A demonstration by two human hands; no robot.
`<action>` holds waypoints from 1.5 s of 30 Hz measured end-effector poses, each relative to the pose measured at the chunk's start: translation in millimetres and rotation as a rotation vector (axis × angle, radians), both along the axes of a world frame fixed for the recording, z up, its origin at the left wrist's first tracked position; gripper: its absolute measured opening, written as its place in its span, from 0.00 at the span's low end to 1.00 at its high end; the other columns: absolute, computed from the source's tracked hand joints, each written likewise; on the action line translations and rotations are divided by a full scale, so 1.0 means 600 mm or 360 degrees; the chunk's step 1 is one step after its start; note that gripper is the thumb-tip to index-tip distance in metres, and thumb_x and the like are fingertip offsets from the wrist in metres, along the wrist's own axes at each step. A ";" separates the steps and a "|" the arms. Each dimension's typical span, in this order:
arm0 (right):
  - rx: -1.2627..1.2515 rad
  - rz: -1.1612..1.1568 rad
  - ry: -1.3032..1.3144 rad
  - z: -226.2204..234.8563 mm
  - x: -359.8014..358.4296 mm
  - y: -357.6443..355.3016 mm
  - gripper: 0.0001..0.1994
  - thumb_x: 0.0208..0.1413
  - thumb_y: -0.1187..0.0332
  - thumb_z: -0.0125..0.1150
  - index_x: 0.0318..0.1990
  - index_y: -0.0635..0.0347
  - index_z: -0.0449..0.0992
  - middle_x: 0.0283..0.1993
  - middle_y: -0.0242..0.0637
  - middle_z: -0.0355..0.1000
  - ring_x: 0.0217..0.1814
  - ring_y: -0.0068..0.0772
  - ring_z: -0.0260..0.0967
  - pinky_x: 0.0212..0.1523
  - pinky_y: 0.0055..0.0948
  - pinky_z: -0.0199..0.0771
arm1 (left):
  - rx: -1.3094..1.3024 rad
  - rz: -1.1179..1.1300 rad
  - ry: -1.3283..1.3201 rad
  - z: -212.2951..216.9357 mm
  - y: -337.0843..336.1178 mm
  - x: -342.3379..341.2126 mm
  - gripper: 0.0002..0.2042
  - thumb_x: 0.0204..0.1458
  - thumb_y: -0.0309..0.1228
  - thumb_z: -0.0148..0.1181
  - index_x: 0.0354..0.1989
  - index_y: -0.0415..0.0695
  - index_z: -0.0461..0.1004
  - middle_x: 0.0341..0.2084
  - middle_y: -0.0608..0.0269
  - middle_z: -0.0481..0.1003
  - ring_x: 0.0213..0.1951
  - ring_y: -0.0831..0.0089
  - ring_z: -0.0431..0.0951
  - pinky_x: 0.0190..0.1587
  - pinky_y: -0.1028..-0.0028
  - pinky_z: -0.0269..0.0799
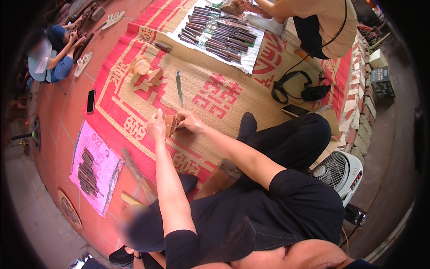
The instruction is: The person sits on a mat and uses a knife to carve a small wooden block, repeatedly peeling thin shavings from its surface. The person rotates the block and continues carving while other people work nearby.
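Near the mat's [210, 89] front edge, my left hand [156, 125] and right hand [188, 121] close around a small wood block [169, 124] held just above the weave. Bare mat lies beyond, up to a blade [179, 87] and carved pieces [145, 68]. Red tile floor [58, 134] borders the left edge; chisels [219, 33] lie at the far edge.

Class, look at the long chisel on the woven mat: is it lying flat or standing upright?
Lying flat: the chisel rests lengthwise on the mat, untouched.

A small, pale tan wooden block [169, 124], squarish and unpainted, sits upright between the left hand [156, 126] and right hand [188, 121], both touching it, just above the red-patterned woven mat [210, 71].
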State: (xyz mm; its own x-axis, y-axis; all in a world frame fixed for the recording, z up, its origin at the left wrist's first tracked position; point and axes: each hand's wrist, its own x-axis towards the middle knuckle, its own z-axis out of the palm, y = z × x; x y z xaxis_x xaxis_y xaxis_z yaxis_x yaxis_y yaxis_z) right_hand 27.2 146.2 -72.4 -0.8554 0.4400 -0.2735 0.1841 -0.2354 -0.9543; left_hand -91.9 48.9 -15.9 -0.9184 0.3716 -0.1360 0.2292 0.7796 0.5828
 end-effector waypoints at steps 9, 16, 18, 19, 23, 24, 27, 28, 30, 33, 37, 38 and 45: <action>0.0221 -0.0179 -0.0252 -0.017 -0.003 0.010 0.06 0.41 0.83 0.57 0.26 0.63 0.68 0.28 0.28 0.70 0.34 0.21 0.69 0.35 0.23 0.71 | 0.0063 -0.0019 0.0012 -0.004 0.002 0.001 0.30 0.55 0.60 0.44 0.32 0.43 0.80 0.27 0.50 0.78 0.33 0.55 0.78 0.37 0.61 0.68; -0.0120 -0.0303 0.0187 -0.006 0.018 -0.008 0.06 0.42 0.83 0.58 0.27 0.65 0.70 0.32 0.35 0.74 0.36 0.23 0.69 0.37 0.24 0.71 | 0.0066 0.0020 -0.0088 -0.010 -0.003 -0.009 0.26 0.55 0.56 0.47 0.32 0.45 0.80 0.29 0.49 0.78 0.35 0.52 0.78 0.38 0.58 0.69; -0.0360 -0.0418 0.0175 -0.009 0.017 -0.009 0.05 0.43 0.82 0.58 0.28 0.64 0.71 0.33 0.36 0.74 0.35 0.22 0.69 0.36 0.23 0.71 | 0.0101 -0.0001 -0.0031 -0.018 -0.005 -0.009 0.26 0.55 0.56 0.47 0.31 0.45 0.80 0.28 0.49 0.78 0.35 0.52 0.78 0.38 0.58 0.69; -0.0308 -0.0398 0.0168 -0.001 0.018 -0.007 0.05 0.44 0.82 0.58 0.28 0.64 0.72 0.33 0.35 0.74 0.35 0.22 0.69 0.35 0.22 0.71 | 0.0091 0.0000 -0.0009 -0.014 -0.003 -0.007 0.26 0.55 0.56 0.47 0.31 0.44 0.80 0.28 0.49 0.78 0.35 0.52 0.78 0.37 0.58 0.69; -0.0317 -0.0303 0.0046 0.029 0.022 -0.004 0.04 0.44 0.78 0.60 0.29 0.64 0.72 0.31 0.33 0.74 0.33 0.22 0.69 0.34 0.23 0.70 | 0.0138 0.0023 -0.0048 -0.005 -0.005 -0.004 0.26 0.55 0.56 0.47 0.30 0.44 0.79 0.27 0.48 0.77 0.33 0.52 0.77 0.36 0.57 0.67; -0.0375 -0.0276 -0.0008 0.036 0.023 -0.005 0.04 0.44 0.77 0.60 0.29 0.64 0.72 0.31 0.32 0.74 0.33 0.23 0.69 0.35 0.25 0.70 | 0.0170 0.0034 -0.0090 -0.005 -0.008 -0.006 0.26 0.55 0.56 0.47 0.30 0.43 0.79 0.27 0.48 0.77 0.33 0.51 0.77 0.36 0.57 0.67; -0.0394 -0.0269 -0.0052 0.049 0.026 -0.010 0.05 0.44 0.76 0.60 0.30 0.63 0.72 0.30 0.31 0.73 0.32 0.23 0.69 0.33 0.25 0.70 | 0.0145 0.0026 -0.0041 -0.016 -0.018 -0.014 0.27 0.55 0.56 0.46 0.30 0.42 0.79 0.27 0.46 0.77 0.33 0.49 0.77 0.36 0.56 0.67; -0.0353 -0.0240 -0.0053 0.039 0.027 -0.007 0.06 0.44 0.76 0.60 0.31 0.63 0.73 0.29 0.31 0.73 0.33 0.23 0.69 0.34 0.24 0.70 | 0.0124 0.0015 -0.0027 -0.016 -0.015 -0.013 0.27 0.55 0.56 0.46 0.30 0.42 0.79 0.27 0.46 0.77 0.33 0.49 0.77 0.36 0.56 0.67; -0.0277 -0.0182 -0.0051 -0.002 0.029 -0.004 0.07 0.43 0.76 0.61 0.33 0.63 0.74 0.29 0.30 0.73 0.33 0.23 0.69 0.35 0.24 0.69 | 0.0077 -0.0008 0.0006 -0.014 -0.009 -0.011 0.28 0.55 0.57 0.45 0.30 0.42 0.78 0.27 0.45 0.77 0.33 0.48 0.76 0.36 0.55 0.67; -0.0241 -0.0260 0.0086 -0.027 0.026 -0.006 0.09 0.42 0.77 0.61 0.34 0.63 0.75 0.30 0.30 0.73 0.34 0.23 0.69 0.37 0.25 0.69 | 0.0105 -0.0012 0.0009 -0.010 -0.003 -0.008 0.28 0.55 0.57 0.45 0.30 0.42 0.79 0.27 0.45 0.77 0.33 0.47 0.76 0.36 0.55 0.67; -0.0232 -0.0273 -0.0020 0.004 0.024 -0.006 0.07 0.41 0.77 0.61 0.31 0.63 0.75 0.29 0.30 0.73 0.34 0.23 0.68 0.39 0.24 0.68 | 0.0074 0.0009 -0.0017 -0.016 -0.012 -0.014 0.28 0.55 0.58 0.45 0.31 0.43 0.79 0.27 0.46 0.77 0.34 0.48 0.77 0.36 0.55 0.67; -0.0217 -0.0277 -0.0020 0.010 0.024 -0.004 0.06 0.41 0.77 0.61 0.30 0.63 0.75 0.28 0.30 0.73 0.34 0.23 0.68 0.38 0.24 0.68 | 0.0078 0.0015 -0.0039 -0.018 -0.013 -0.016 0.28 0.55 0.58 0.45 0.31 0.43 0.79 0.27 0.46 0.77 0.34 0.48 0.77 0.36 0.55 0.68; -0.0226 -0.0417 0.0011 0.028 0.028 0.006 0.05 0.42 0.77 0.57 0.30 0.64 0.75 0.28 0.30 0.73 0.33 0.22 0.67 0.38 0.23 0.67 | 0.0051 0.0009 -0.0041 -0.024 -0.012 -0.018 0.28 0.55 0.58 0.45 0.31 0.44 0.79 0.27 0.47 0.77 0.34 0.49 0.77 0.36 0.56 0.68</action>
State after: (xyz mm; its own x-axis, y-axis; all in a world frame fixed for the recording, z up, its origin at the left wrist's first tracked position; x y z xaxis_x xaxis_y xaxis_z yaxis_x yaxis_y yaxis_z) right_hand 44.0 150.1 -55.4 -0.7199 0.6036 -0.3425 0.0928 -0.4054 -0.9094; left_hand -102.6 41.4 -30.2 -0.9168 0.3711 -0.1478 0.2094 0.7615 0.6134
